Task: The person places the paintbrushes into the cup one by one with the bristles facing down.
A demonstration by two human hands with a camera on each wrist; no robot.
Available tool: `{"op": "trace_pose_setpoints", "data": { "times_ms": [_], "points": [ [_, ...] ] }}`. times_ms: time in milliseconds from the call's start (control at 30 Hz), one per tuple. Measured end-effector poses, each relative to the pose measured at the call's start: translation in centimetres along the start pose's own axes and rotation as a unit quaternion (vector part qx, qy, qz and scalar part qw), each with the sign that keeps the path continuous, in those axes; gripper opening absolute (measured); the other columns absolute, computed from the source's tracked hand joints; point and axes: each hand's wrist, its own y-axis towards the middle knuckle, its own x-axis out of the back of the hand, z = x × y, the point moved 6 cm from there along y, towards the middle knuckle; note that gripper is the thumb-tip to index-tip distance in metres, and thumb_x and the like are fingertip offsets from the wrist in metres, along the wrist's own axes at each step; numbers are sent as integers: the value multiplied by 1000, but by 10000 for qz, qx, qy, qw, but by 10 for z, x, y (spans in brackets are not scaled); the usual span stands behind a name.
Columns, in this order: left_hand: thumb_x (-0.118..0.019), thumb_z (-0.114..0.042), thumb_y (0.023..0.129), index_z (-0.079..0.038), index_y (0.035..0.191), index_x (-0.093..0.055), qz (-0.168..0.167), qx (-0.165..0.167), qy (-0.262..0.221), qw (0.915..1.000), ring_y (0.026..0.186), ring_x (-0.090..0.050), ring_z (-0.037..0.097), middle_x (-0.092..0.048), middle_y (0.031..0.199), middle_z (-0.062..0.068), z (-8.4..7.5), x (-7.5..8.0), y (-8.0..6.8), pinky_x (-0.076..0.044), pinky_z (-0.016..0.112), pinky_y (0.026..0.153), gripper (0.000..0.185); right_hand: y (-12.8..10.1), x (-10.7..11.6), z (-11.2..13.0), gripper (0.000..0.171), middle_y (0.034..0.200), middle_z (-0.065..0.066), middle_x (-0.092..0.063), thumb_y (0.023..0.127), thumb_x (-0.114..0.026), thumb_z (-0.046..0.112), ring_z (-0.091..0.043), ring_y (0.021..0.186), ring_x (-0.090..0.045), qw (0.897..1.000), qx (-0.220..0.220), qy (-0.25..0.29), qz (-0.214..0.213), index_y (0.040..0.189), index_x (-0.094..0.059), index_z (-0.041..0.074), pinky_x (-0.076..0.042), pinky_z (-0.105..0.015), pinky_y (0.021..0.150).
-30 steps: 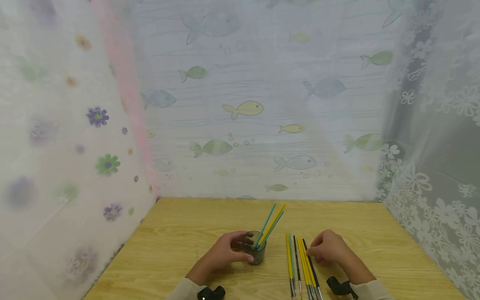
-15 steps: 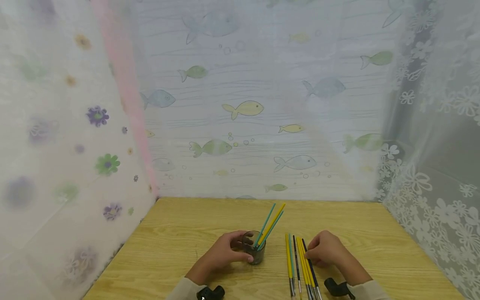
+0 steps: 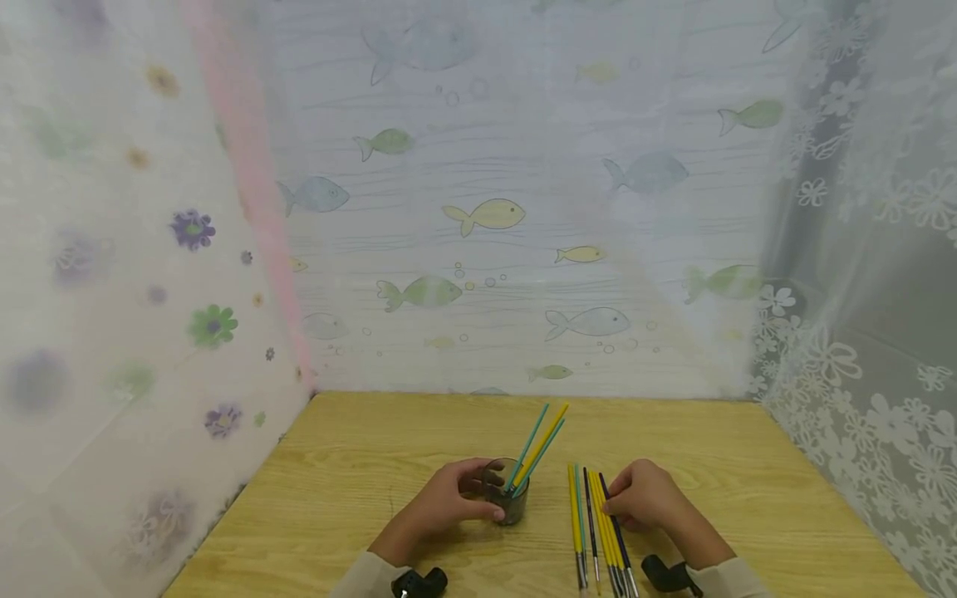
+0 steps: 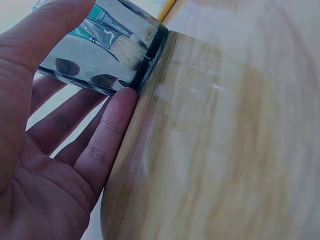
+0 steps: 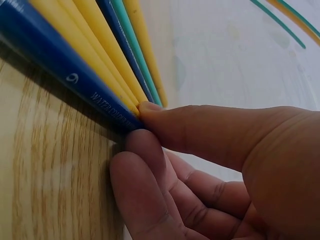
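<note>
My left hand (image 3: 446, 502) grips a clear drinking glass (image 3: 516, 510) from its left side, thumb in front and fingers behind. Two teal paintbrushes and a yellow paintbrush (image 3: 547, 443) lean in it, bristles (image 4: 128, 51) down. On the table to the right, several paintbrushes lie side by side: yellow, teal and dark blue. At the right end of this row, my right hand (image 3: 646, 498) pinches the handle tip of a dark blue paintbrush (image 5: 75, 75) between thumb and fingers. Its thumb tip also reaches the neighbouring yellow handles (image 5: 95, 55).
The wooden table (image 3: 404, 423) runs back to a curtain (image 3: 516, 166) printed with fish. Flowered curtains hang on the left (image 3: 134, 316) and right (image 3: 860, 365). A black wrist camera (image 3: 420, 583) sits at the left sleeve, another (image 3: 669, 573) at the right.
My right hand has shifted slightly left, and the dark blue paintbrush has moved slightly left with it. The left hand and the glass stay in place.
</note>
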Motion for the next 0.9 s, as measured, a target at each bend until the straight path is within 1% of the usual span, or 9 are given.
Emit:
{"op": "trace_pose_setpoints", "data": {
  "times_ms": [400, 600, 767, 900],
  "points": [
    [-85, -29, 89, -16, 149, -57, 13, -66, 32, 10000, 116, -69, 17, -70, 129, 0, 0, 1, -1, -56, 28, 96, 67, 1, -1, -1, 16, 82, -7, -71, 79, -87, 5, -18, 66, -69, 9999, -44, 87, -51, 89, -75, 2, -60, -33, 58],
    [-84, -30, 90, -15, 149, -57, 31, -23, -26, 10000, 117, -69, 17, -70, 130, 0, -1, 1, 0, -56, 27, 96, 67, 1, 0, 0, 15, 80, -6, -71, 79, -86, 6, -18, 65, -69, 9999, -48, 35, -117, 88, -75, 3, -58, -32, 56],
    [-84, -30, 90, -16, 149, -57, 37, -87, 8, 10000, 117, -69, 17, -70, 130, 1, -3, 1, 0, -56, 29, 97, 66, 1, 1, 0, 13, 79, -5, -71, 78, -86, 6, -18, 65, -67, 9999, -29, 18, -155, 86, -76, 4, -58, -32, 56],
    [-84, -29, 90, -17, 148, -57, 57, -77, -27, 10000, 118, -69, 17, -70, 131, 2, -3, 0, -1, -56, 28, 97, 65, 1, 1, -1, 13, 79, -5, -71, 79, -86, 7, -18, 65, -67, 9999, -39, 29, -137, 87, -76, 4, -58, -32, 56]
  ]
}}
